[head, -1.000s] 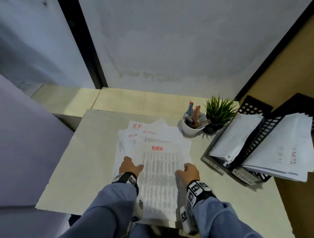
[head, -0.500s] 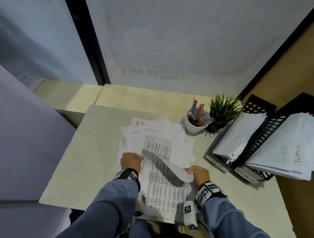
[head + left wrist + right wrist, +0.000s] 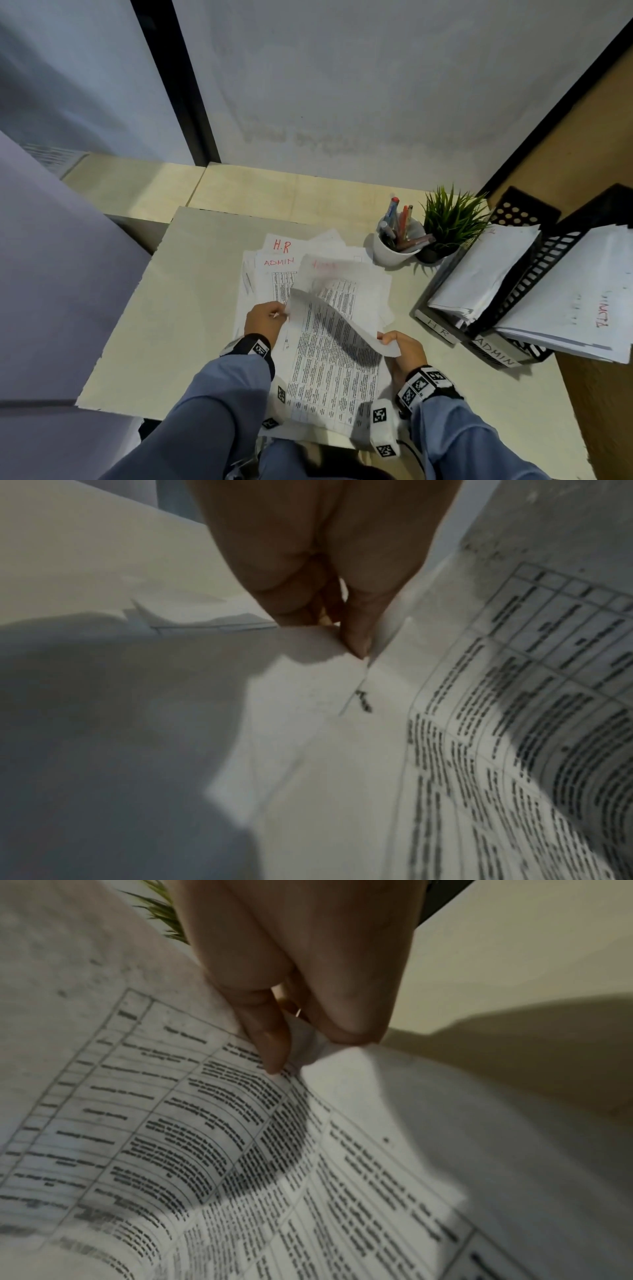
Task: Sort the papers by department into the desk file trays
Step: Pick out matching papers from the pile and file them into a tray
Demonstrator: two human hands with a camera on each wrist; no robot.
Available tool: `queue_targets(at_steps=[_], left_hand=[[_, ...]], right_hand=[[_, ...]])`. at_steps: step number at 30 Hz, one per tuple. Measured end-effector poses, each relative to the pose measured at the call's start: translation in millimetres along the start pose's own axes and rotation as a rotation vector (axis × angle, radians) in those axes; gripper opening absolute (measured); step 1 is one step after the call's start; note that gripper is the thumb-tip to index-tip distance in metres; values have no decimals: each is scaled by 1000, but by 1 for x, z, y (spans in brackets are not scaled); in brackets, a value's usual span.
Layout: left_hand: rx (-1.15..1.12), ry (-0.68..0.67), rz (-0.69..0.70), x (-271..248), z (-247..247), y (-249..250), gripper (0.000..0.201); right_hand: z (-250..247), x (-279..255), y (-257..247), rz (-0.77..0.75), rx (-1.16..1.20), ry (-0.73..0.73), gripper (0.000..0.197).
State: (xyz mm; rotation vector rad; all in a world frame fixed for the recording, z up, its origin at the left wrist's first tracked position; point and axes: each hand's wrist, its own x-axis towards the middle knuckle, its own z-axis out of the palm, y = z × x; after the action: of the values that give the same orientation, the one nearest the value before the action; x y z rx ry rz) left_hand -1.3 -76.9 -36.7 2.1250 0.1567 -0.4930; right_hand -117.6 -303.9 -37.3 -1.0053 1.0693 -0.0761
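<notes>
Beige desk (image 3: pixel 144 329) is carrying a loose pile of papers (image 3: pixel 329 380) at the middle, with "H.R" and "ADMIN" written in red. I am seeing the left hand (image 3: pixel 263 320) pinching the lifted top sheet (image 3: pixel 337 320) at 9 o'clock and the right hand (image 3: pixel 402 349) pinching its corner at 3 o'clock (the sheet is curling upward). File trays (image 3: pixel 534 274) are standing at 2 o'clock, already holding papers.

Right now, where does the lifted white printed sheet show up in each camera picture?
Head: lifted white printed sheet arches at centre, between left hand and right hand.
Left wrist: right edge.
Right wrist: left half.
Shared landmark: its printed table grid.
</notes>
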Motion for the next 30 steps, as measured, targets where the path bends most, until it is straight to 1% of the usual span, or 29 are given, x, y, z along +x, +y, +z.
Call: queue_targets(at_steps=[3,4,6,8,9,10,11,12,13,15,16,18,19,21,24,25,27,29,30], left_hand=[[-126,-23,-84,-1,-2,-9,53],[-167,-34,-119,-1,-3,-11,55],[-206,-73,-156,-2,-5,-12,53],[-226,-109,-166,-4,-5,-8,54],[-245,-120,-180,-6,-5,-5,53],[-263,-120,-197,-7,-5,-1,49],[-265,-99,-211,-8,-6,2,46],[-239,-43,-214,-7,-6,3,43],[-182,41,-200,-5,-6,3,41],[-61,201,-193,1,-7,2,30],[-30,230,-216,2,-8,3,24],[-17,215,-279,6,-8,3,28],[-23,210,-287,6,-9,5,28],[-25,216,-265,6,-9,5,26],[-36,209,-215,8,-11,-2,29],[-73,184,-198,9,-11,-3,25],[-92,132,-118,7,-13,-3,11],[-73,72,-27,2,-15,-3,11],[-100,43,-12,1,-16,-3,17]], right_hand=[[3,-2,-9,-31,71,-3,57],[4,-1,-11,-46,86,-4,56],[7,3,-15,-67,71,15,50],[12,6,-20,-70,-4,30,32],[14,6,-22,-65,-37,24,28],[17,6,-23,-63,-63,-1,32],[18,7,-23,-58,-77,-18,39],[19,5,-26,-59,-103,-40,42],[19,5,-27,-55,-157,-52,40],[21,1,-27,-51,-351,-12,24],[20,1,-25,-54,-408,5,20],[20,-1,-21,-58,-425,-35,20],[18,1,-19,-72,-487,-59,21],[18,4,-16,-68,-602,-89,25],[19,4,-14,-67,-593,-89,29],[19,3,-14,-79,-567,-73,30],[20,0,-11,-101,-400,-45,34],[17,4,-11,-104,-315,-1,40],[17,8,-12,-89,-353,9,41]])
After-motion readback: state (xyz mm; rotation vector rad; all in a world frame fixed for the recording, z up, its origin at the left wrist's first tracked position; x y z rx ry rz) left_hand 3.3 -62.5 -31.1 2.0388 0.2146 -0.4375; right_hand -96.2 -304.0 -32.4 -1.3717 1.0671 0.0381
